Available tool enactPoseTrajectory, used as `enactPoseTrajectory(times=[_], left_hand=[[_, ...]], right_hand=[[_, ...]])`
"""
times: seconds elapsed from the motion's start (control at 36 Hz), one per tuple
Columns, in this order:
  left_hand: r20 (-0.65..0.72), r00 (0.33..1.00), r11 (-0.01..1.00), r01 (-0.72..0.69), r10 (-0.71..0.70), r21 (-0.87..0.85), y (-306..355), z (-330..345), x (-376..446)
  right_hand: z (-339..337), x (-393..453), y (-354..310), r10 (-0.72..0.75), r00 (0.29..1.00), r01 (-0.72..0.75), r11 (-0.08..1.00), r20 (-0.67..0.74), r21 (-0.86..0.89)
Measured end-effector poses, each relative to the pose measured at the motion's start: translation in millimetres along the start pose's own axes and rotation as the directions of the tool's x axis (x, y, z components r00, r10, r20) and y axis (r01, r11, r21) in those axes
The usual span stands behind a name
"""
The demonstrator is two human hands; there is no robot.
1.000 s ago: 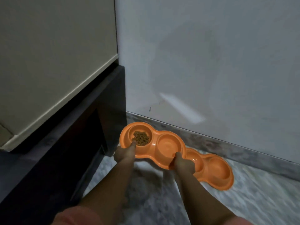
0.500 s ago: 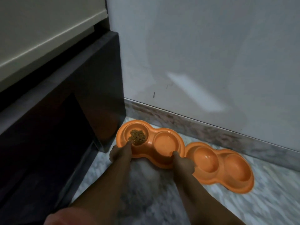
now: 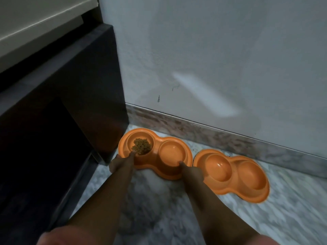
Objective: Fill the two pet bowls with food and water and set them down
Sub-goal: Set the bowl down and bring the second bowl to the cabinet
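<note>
- Fingers of both hands grip the near rim of the held double bowl (image 3: 155, 153): the left hand (image 3: 120, 164) clasps the rim by the food cup, thumb over the lip touching the kibble (image 3: 141, 147); the right hand (image 3: 192, 172) pinches the rim by the other cup, thumb tip on its inner edge.
- White wall (image 3: 221, 59) and its marble skirting (image 3: 203, 133) close the far side; a dark cabinet (image 3: 74, 103) closes the left, its corner just beside the bowl's left end.
- Marble floor (image 3: 159, 200) lies open on the near side, between the forearms and toward the person.
- Second double bowl (image 3: 231, 175) sits on the floor to the right, its near end just beside the right hand and the held bowl's right end; I cannot tell whether they touch.
- Long axis of the held bowl runs left to right, roughly along the skirting; each hand sits at its own end, neither nearer.
- Held bowl looks at or almost at the floor in the corner pocket; whether it rests fully I cannot tell.
- Right cup shows no food; water there is too hard to judge, as in the second bowl's cups.
- Judgement: release means drawing both hands back toward the person, the only free direction; the right thumb has the tightest room.
</note>
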State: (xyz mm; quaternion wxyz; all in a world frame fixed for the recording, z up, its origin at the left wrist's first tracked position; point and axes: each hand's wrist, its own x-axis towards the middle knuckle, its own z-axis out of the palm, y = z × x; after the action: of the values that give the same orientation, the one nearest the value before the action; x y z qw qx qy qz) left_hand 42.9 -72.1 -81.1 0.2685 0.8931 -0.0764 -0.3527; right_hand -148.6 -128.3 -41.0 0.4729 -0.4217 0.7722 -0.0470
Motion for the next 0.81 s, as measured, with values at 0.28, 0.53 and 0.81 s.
enactPoseTrajectory(times=[0.28,0.53,0.81], left_hand=[[-0.131,0.970,0.921,0.145,-0.204,-0.361,-2.7,33.4,-42.7],[0.017,0.987,0.961,0.157,-0.157,-0.229,3.1,80.9,-132.6],[0.350,0.936,0.978,0.049,0.026,-0.203,24.3,145.7,-188.2]], right_hand=[[-39.3,-3.3,2.2,-0.073,0.996,0.073,0.997,-0.056,0.005],[-119.5,5.2,41.0,-0.043,0.965,0.062,0.996,-0.259,0.066],[-170.4,24.3,101.2,0.305,0.893,-0.147,0.892,-0.329,0.427]])
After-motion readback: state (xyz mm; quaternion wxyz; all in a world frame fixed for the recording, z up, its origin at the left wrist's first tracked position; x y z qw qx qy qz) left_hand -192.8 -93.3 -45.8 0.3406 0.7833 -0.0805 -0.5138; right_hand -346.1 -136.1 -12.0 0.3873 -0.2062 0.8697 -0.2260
